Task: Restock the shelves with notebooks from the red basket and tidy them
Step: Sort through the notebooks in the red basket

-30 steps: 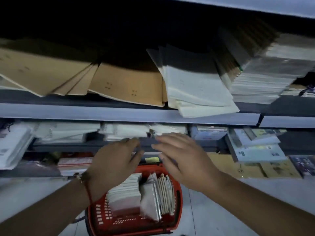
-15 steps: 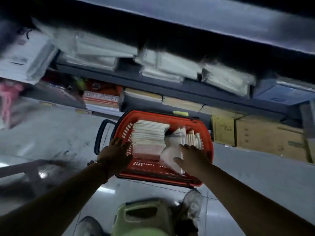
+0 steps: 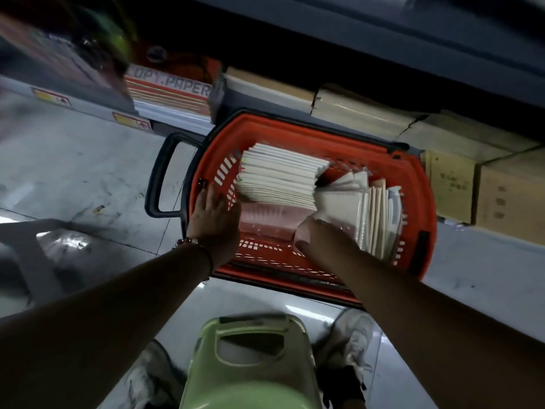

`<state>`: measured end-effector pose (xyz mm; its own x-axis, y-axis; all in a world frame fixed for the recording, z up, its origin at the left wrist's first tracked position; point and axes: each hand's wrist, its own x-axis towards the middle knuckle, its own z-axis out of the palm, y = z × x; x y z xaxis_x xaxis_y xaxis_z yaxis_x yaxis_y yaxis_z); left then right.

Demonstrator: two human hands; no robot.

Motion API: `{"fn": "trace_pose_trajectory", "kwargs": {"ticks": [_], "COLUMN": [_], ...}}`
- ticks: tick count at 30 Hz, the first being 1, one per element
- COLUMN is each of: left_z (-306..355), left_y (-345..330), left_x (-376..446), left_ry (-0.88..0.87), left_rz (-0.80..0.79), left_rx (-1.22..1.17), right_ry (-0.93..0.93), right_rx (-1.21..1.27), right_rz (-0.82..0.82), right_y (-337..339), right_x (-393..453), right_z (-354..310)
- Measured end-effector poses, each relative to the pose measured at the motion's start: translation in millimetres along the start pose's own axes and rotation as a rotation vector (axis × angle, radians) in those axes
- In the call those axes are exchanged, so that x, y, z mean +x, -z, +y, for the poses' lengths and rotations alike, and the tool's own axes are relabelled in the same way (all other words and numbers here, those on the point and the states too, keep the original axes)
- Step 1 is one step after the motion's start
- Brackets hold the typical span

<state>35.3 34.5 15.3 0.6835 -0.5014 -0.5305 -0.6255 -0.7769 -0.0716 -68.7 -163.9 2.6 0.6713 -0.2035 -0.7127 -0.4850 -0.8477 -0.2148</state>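
The red basket [image 3: 418, 255] stands on the floor against the bottom shelf. Inside it, a leaning stack of white notebooks [image 3: 280, 175] fills the left half. Several wrapped notebooks [image 3: 368, 214] stand on edge in the right half. My left hand [image 3: 213, 216] lies over the basket's left rim with straight, spread fingers, its fingertips at the side of the stack. My right hand [image 3: 312, 239] reaches into the basket at the foot of the upright notebooks. Those notebooks hide its fingers.
The basket's black handle [image 3: 159, 175] sticks out to the left. Copy paper reams [image 3: 171, 93] and brown boxes [image 3: 451, 184] sit on the bottom shelf behind it. A green stool [image 3: 250, 355] and my shoes [image 3: 354, 338] are close below.
My view has dropped from the shelves to the floor. Both hands came down from the shelf edge into the basket, the left to its rim and the right among the upright notebooks.
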Motion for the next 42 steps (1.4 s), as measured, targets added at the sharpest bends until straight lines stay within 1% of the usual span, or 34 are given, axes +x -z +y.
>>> {"fn": "trace_pose_trajectory", "kwargs": {"ticks": [2, 4, 8, 10, 13, 16, 17, 19, 22, 24, 26, 29, 31, 32, 36, 38, 39, 42], "left_z": [6, 12, 27, 28, 26, 27, 27, 28, 26, 26, 26, 21, 14, 10, -8, -20, -26, -37], "left_y": [-17, -27, -34, -41, -45, -44, -46, -48, -52, -50, -45, -20, 4, 16, 81, 125, 149, 229], "left_x": [14, 23, 25, 20, 10, 10, 13, 19, 32, 35, 34, 18, 3, -7, -54, -86, -102, -157], "left_ry": [-0.053, -0.018, 0.05, 0.064, 0.078, 0.137, 0.154, 0.157, 0.143, 0.087, -0.001, -0.069, -0.108, -0.138, -0.307, -0.388, -0.408, -0.387], "left_rz": [0.035, 0.018, 0.11, 0.165, 0.229, 0.305, 0.308, 0.264, 0.185, 0.15, 0.162, 0.243, 0.291, 0.321, 0.366, 0.4, 0.41, 0.386], "left_rx": [0.02, -0.021, -0.137, -0.31, -0.642, -0.799, -0.816, -0.788, -0.727, -0.645, -0.559, -0.502, -0.419, -0.444, -0.707, -0.799, -0.844, -1.044], "right_ry": [-0.04, -0.07, -0.081, -0.109, -0.104, -0.104, -0.122, -0.164, -0.148, -0.127, -0.116, -0.097, -0.102, -0.105, -0.096, -0.095, -0.088, -0.041], "right_rx": [0.045, 0.077, 0.087, 0.113, 0.143, 0.202, 0.226, 0.248, 0.269, 0.286, 0.312, 0.407, 0.549, 0.617, 0.832, 0.855, 0.849, 0.928], "right_rz": [0.029, 0.067, 0.145, 0.175, 0.193, 0.2, 0.209, 0.243, 0.242, 0.235, 0.242, 0.27, 0.244, 0.223, 0.152, 0.106, 0.098, 0.163], "right_y": [-8, -13, -21, -20, -15, -14, -14, -13, -12, -15, -19, -14, -1, 9, 58, 91, 108, 158], "right_x": [11, 18, 24, 21, 15, 15, 14, 13, 13, 13, 13, 1, -15, -26, -78, -120, -144, -226], "right_z": [1, 4, 15, 16, 12, 9, 7, 7, 10, 13, 16, 20, 21, 19, 10, -2, -9, -28]}}
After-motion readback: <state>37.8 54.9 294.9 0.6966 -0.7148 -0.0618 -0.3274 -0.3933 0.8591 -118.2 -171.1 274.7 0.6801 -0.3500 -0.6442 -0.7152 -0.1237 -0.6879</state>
